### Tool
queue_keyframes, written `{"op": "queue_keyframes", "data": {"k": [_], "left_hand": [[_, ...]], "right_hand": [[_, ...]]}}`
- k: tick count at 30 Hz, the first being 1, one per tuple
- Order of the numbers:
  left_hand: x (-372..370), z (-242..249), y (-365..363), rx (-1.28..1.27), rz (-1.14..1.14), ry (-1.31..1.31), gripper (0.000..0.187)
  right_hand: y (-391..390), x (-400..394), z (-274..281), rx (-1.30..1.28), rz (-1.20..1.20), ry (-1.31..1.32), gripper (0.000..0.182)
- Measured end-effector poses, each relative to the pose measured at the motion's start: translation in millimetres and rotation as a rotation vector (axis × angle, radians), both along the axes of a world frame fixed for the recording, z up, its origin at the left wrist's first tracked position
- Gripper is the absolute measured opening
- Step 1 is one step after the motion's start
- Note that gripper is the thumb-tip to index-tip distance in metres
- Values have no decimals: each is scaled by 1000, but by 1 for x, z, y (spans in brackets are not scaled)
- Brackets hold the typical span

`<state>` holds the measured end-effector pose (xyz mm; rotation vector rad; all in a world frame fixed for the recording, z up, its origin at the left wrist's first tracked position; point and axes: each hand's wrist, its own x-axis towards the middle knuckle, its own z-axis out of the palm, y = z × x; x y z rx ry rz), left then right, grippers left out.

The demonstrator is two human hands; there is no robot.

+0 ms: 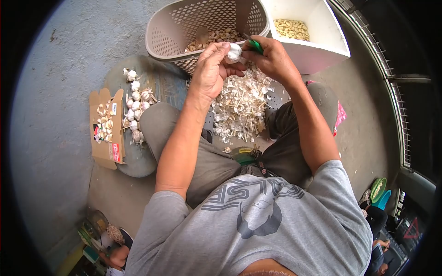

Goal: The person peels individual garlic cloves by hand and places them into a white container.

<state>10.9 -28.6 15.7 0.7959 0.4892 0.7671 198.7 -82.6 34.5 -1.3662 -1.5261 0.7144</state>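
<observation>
Between my two hands, over the near rim of a perforated basket (159, 39), is a white garlic bulb (234, 54). My left hand (211, 69) grips the bulb from the left, its thumb and fingertips on it. My right hand (271, 57) is closed around a green-handled knife (256, 45), with its fingertips at the bulb's right side. Peeled-off garlic skins (239, 108) lie heaped below the hands, between my legs. Unpeeled or partly peeled cloves (223, 36) lie inside the basket.
Whole garlic bulbs (136, 105) lie on a round seat at left, beside a cardboard piece (103, 149) bearing cloves. A white box (317, 50) at upper right holds pale cloves. Parts of other people show at both lower corners, near a green basket (378, 189).
</observation>
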Motion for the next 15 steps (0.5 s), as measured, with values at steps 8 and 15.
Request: {"op": "queue_keyframes", "data": {"k": [8,15], "left_hand": [[6,5,-12,221,65,301,43],[10,6,-10,552,205,454,53]], "right_hand": [[-6,-4,12,-131,110,-17,12],[-2,0,-2,-60,77,3,13]]}}
